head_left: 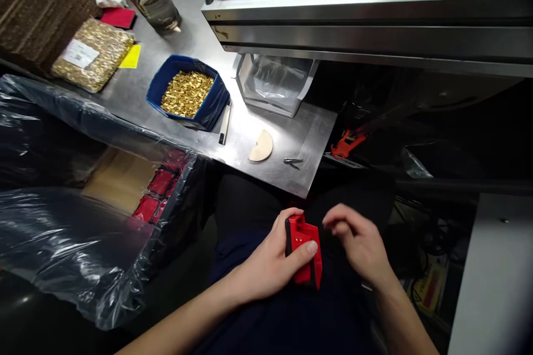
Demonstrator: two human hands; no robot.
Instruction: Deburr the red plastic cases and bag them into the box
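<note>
Gripping red plastic part [305, 252], left hand [270, 260], right hand [358, 241] fingertips blurred, contents unclear.

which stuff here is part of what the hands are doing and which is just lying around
In hand:
- red plastic part, gripped by the left hand
- right hand, fingers curled beside it, holding nothing visible
- blue bin of brass pieces
- red parts in the lined box

Lying about:
- pen
- wooden half-disc
- bagged brass pieces
- yellow card
</note>
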